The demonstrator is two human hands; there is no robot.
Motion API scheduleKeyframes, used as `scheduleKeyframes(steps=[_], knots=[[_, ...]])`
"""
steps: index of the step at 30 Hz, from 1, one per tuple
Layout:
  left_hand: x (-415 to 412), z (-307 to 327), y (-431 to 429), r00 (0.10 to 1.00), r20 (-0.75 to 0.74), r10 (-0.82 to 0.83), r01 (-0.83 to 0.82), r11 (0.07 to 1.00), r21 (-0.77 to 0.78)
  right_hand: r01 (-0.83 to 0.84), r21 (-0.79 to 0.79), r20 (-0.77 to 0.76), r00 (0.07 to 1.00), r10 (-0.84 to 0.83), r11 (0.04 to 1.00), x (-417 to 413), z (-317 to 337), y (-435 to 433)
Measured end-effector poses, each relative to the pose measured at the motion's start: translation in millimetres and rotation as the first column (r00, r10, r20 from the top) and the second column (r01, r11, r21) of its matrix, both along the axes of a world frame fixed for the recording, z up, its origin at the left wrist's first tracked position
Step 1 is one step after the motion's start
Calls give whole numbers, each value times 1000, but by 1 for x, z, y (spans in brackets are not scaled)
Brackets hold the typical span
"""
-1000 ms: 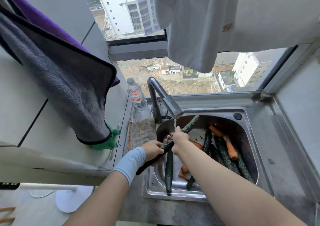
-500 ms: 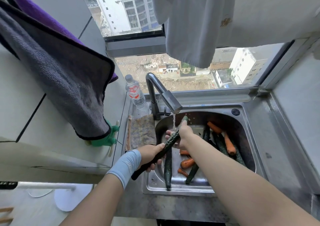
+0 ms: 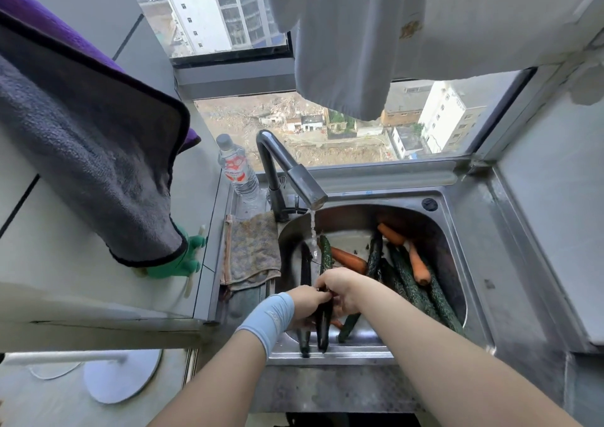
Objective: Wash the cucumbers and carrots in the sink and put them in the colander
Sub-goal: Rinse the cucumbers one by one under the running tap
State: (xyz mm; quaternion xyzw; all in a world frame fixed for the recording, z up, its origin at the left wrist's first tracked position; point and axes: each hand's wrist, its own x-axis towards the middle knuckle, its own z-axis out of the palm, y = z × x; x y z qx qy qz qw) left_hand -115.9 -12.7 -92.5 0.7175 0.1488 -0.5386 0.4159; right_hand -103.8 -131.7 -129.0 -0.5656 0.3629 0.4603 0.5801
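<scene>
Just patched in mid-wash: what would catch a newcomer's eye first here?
The left hand and right hand grip one cucumber under the running faucet, at the left of the sink. A heap of cucumbers and carrots lies along its right side. A big grey towel hangs at the left.

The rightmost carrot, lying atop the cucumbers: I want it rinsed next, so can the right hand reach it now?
Probably, once freed. The carrot lies uncovered on top, nothing over it, but the right hand is busy gripping a cucumber under the tap.
</scene>
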Motion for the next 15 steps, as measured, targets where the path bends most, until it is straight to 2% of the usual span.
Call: scheduleKeyframes(steps=[2,5,9,15], knots=[[-2,-4,-1,996,17,-91,91,996,8,27,1,-22,999,-27,1000,-4,-10,-4],[5,-14,0,986,118,-121,119,993,21,122,-59,18,992,-121,991,-7,-34,-5],[14,-26,9,925,305,-228,160,960,232,126,-176,173,980,-95,976,-12,-52,3],[15,-41,26,882,311,-353,248,911,330,167,-187,250,961,-118,968,-15,-86,23]])
